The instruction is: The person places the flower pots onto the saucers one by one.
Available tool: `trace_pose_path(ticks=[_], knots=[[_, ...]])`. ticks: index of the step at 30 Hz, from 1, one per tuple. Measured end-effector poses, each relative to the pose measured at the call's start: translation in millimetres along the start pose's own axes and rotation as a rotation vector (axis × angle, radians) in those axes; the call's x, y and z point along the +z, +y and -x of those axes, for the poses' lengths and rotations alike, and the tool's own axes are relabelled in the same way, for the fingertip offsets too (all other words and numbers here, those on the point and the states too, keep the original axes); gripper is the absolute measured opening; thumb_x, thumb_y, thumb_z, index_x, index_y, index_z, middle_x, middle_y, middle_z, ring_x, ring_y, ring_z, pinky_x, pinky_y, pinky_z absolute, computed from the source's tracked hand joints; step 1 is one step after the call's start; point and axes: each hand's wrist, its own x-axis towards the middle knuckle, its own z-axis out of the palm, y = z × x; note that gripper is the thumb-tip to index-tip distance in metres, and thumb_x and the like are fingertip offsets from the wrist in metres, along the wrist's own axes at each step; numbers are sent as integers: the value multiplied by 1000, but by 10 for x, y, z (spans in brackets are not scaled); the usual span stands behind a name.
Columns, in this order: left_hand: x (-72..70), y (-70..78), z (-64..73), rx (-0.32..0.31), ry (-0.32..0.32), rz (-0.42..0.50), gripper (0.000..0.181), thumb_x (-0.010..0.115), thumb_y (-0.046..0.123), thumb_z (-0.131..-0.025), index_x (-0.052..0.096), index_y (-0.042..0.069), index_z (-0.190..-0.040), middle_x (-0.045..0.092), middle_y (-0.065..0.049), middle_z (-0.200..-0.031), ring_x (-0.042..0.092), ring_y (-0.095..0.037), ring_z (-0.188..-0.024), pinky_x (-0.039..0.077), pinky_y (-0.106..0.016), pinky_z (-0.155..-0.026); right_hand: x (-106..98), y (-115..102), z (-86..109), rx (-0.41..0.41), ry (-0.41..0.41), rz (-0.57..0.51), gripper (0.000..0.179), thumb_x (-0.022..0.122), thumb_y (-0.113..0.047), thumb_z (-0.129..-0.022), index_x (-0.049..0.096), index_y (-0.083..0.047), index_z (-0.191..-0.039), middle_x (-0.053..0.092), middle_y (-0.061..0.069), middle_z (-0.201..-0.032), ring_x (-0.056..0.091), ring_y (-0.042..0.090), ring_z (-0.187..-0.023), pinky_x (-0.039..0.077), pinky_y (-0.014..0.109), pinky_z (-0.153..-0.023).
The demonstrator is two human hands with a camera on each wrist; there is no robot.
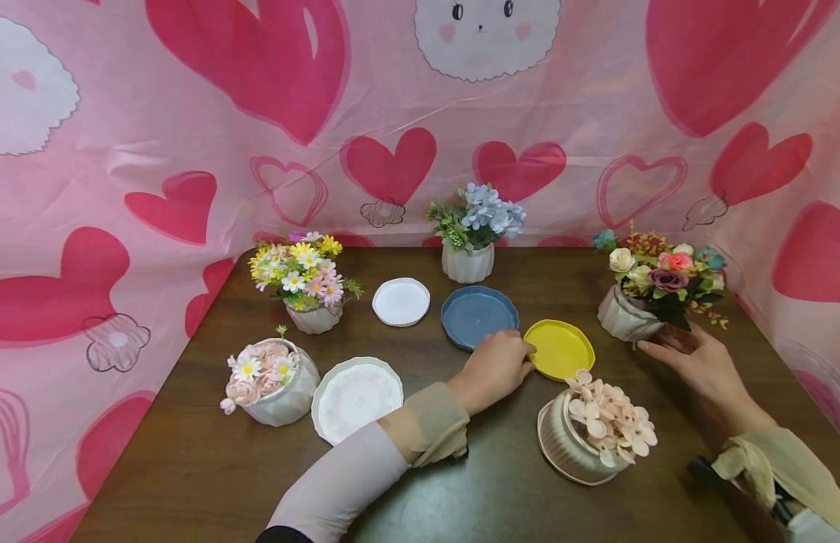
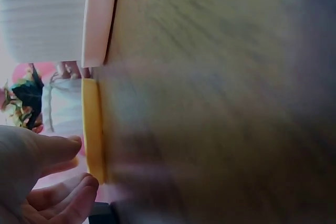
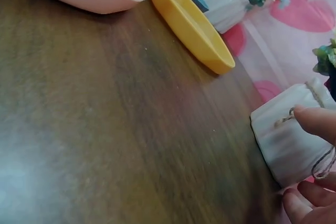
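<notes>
At the left rim of a yellow saucer, my left hand pinches the edge between thumb and fingers. The left wrist view shows the thumb and fingertips close against that rim, the saucer flat on the table. On the right, my right hand holds a white flowerpot with mixed roses. Its thumb lies on the pot's side by a twine tie, and the other fingers are partly hidden by the pot. A blue saucer lies just left of the yellow one.
A ribbed pot with peach flowers stands on a pink saucer at front right. Left are a daisy pot, a pink-flower pot, a large white saucer and a small one. A blue-flower pot stands behind.
</notes>
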Motion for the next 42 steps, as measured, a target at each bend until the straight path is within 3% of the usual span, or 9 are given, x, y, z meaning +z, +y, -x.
trace_pose_path(ticks=[3,6,13,19,21,24,26,28,42], knots=[[14,-3,-1,4,4,2,11,69,28,-93,77,24,-100,68,7,-90,62,-9,-86,51,-27,-75,33,-2,-47,15,15,-10,79,72,-36,-90,29,-27,-155,46,2,-151,48,-17,-114,40,-1,-78],[27,-14,-4,3,-1,9,11,69,28,-93,78,24,-97,68,7,-90,63,-9,-85,51,-26,-74,64,-10,-85,32,25,0,82,73,-38,-88,28,-25,-156,46,4,-151,48,-11,-119,40,0,-77],[41,-35,-18,13,-10,17,10,69,26,-93,78,24,-96,70,7,-91,64,-9,-84,52,-25,-75,102,-28,-163,2,72,14,88,77,-37,-86,25,-23,-156,51,-9,-135,44,-15,-102,36,0,-76],[33,-55,-16,14,-15,38,9,70,24,-92,79,25,-93,71,9,-90,64,-6,-82,52,-23,-74,140,-40,-215,-30,115,1,81,78,-36,-84,35,-30,-152,50,-21,-129,42,-9,-107,33,0,-80],[24,-67,-15,10,-25,54,8,70,24,-92,79,25,-91,71,10,-88,63,-6,-80,50,-22,-73,159,-43,-228,-42,118,-14,81,79,-34,-84,34,-31,-152,48,-20,-133,42,-6,-113,33,5,-94],[18,-84,-18,5,-40,73,8,71,24,-91,79,25,-89,72,12,-86,62,-5,-79,49,-20,-71,185,-43,-248,-40,125,-38,85,80,-32,-83,31,-32,-153,43,-16,-141,38,-2,-126,27,22,-116],[18,-92,-22,3,-49,81,8,71,25,-91,79,26,-89,72,13,-86,62,-5,-79,48,-20,-71,199,-42,-261,-33,132,-50,89,81,-30,-82,29,-32,-154,41,-14,-144,34,0,-133,19,37,-123],[18,-102,-21,4,-53,84,8,71,25,-91,79,27,-91,73,14,-88,63,-5,-80,49,-20,-72,214,-41,-276,-27,146,-58,91,82,-28,-81,29,-31,-154,41,-12,-146,33,3,-136,15,43,-124],[-6,-142,11,29,-59,95,9,71,24,-91,80,27,-93,74,15,-90,65,-4,-83,49,-21,-75,304,-51,-336,-36,206,-99,93,83,-23,-81,27,-32,-154,40,-11,-146,32,0,-135,15,37,-125]])
